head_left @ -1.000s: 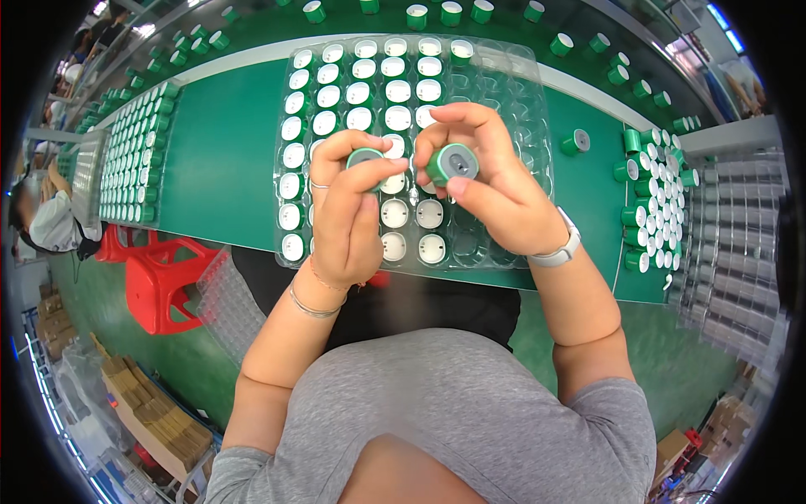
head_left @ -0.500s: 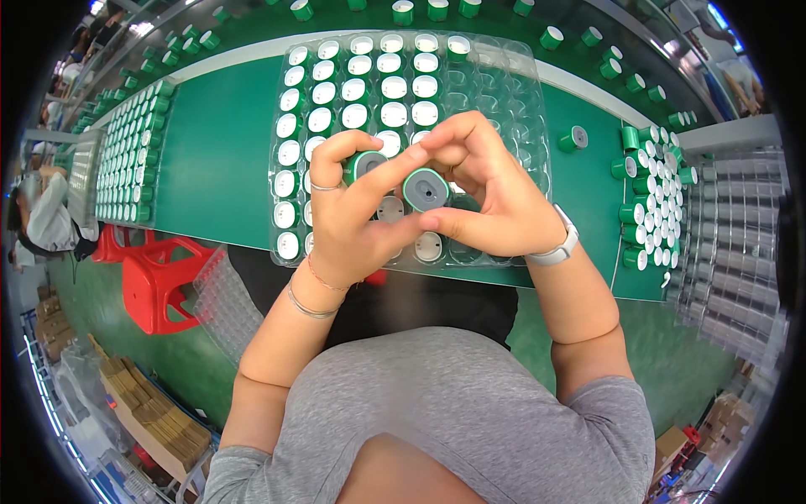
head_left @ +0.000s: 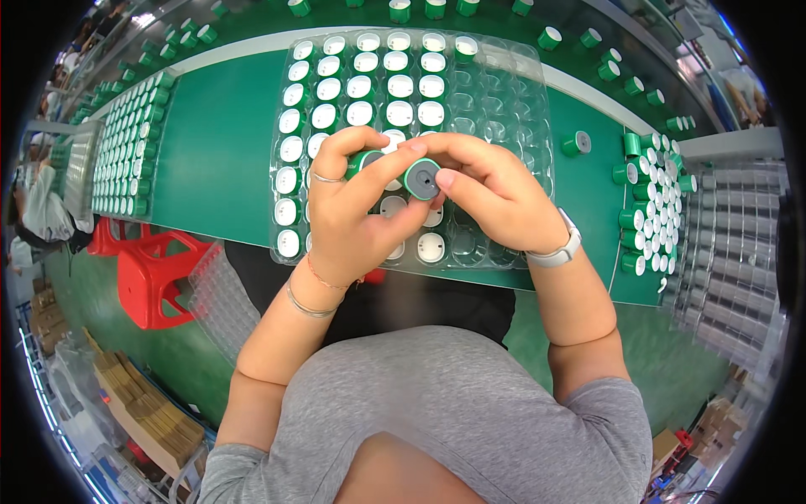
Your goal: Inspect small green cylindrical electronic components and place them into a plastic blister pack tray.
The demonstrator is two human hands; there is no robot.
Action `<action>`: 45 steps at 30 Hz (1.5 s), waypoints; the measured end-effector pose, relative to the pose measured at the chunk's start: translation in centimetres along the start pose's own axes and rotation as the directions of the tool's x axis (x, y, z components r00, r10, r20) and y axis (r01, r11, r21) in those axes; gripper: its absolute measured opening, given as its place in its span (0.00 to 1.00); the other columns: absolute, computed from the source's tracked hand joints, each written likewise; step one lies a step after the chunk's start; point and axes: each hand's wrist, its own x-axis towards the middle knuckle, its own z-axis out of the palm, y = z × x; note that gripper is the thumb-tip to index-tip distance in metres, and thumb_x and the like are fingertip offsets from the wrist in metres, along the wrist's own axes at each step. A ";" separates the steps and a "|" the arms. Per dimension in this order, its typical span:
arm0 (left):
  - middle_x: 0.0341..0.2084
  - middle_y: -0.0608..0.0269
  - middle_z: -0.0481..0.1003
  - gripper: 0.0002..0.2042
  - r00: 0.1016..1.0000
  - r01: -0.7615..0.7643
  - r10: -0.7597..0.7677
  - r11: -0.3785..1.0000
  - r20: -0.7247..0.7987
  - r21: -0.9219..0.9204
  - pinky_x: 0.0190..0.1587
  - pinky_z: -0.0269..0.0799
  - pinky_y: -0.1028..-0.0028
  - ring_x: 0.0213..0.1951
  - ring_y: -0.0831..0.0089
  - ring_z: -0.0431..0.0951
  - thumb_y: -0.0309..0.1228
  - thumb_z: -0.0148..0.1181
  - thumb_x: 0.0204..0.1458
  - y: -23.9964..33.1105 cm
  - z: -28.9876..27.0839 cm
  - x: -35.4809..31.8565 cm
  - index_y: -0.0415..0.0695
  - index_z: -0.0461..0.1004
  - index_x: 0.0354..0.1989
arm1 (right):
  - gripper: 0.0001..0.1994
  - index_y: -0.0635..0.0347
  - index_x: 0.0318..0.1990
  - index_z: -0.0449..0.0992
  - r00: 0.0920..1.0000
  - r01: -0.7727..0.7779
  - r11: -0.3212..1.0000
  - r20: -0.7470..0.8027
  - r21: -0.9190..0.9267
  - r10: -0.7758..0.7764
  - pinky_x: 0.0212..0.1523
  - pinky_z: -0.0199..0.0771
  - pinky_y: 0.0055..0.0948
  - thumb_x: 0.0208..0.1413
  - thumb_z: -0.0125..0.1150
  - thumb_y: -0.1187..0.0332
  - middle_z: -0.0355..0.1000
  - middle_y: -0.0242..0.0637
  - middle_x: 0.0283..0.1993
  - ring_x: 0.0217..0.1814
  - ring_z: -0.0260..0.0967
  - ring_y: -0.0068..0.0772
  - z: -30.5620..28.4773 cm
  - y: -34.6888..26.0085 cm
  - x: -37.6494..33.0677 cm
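The person's right hand (head_left: 499,197) grasps a green can (head_left: 422,178), with the thumb on the edge of its grey face and the index finger bent behind it. The left hand (head_left: 344,202) is also closed: between its fingers it keeps a second can (head_left: 366,160), which is partly hidden by the index finger. The left index finger and thumb come close around the first can, but whether both press on it I cannot tell. Both cans are above the clear plastic tray (head_left: 514,126), in front of the person. In this tray, the columns on the left are filled with white-topped cans (head_left: 400,86), while most cups on the right side are without cans. To the right of the tray, one grey-topped can (head_left: 577,144) stands alone on the green table (head_left: 222,151). Farther right there is a crowded group of cans (head_left: 651,202), several of them lying on their side.
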 end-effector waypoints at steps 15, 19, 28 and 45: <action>0.37 0.61 0.72 0.25 0.999 -0.043 0.040 0.997 -0.033 -0.070 0.36 0.71 0.73 0.36 0.69 0.73 0.23 0.79 0.27 -0.2 0.3 -0.6 0.41 0.78 0.40 | 0.11 0.66 0.50 0.73 0.994 -0.046 0.999 -0.105 -0.022 0.043 0.40 0.73 0.19 0.65 0.52 0.71 0.74 0.33 0.46 0.40 0.71 0.18 0.7 0.5 0.4; 0.35 0.61 0.73 0.24 0.998 -0.059 0.059 0.998 -0.010 0.008 0.33 0.71 0.75 0.33 0.70 0.74 0.23 0.79 0.26 0.0 0.4 -0.7 0.40 0.78 0.38 | 0.10 0.66 0.48 0.74 0.988 -0.055 0.986 -0.154 -0.159 0.031 0.39 0.74 0.19 0.65 0.53 0.69 0.75 0.33 0.43 0.39 0.71 0.17 1.1 0.9 0.3; 0.31 0.62 0.73 0.22 0.998 0.056 -0.056 0.998 -0.010 -0.017 0.32 0.70 0.75 0.32 0.70 0.74 0.23 0.79 0.24 0.3 0.4 -0.2 0.41 0.79 0.34 | 0.10 0.66 0.46 0.75 0.993 -0.003 0.982 -0.120 -0.189 -0.020 0.37 0.73 0.20 0.66 0.50 0.69 0.76 0.33 0.38 0.36 0.71 0.17 0.7 0.8 0.3; 0.31 0.62 0.74 0.22 0.998 0.065 -0.063 0.995 0.030 -0.075 0.35 0.71 0.75 0.34 0.70 0.74 0.24 0.80 0.26 0.5 0.3 -0.3 0.42 0.79 0.34 | 0.10 0.66 0.44 0.75 0.991 -0.040 0.973 -0.130 -0.226 0.011 0.32 0.69 0.21 0.66 0.51 0.69 0.73 0.32 0.36 0.32 0.66 0.17 1.0 0.5 0.0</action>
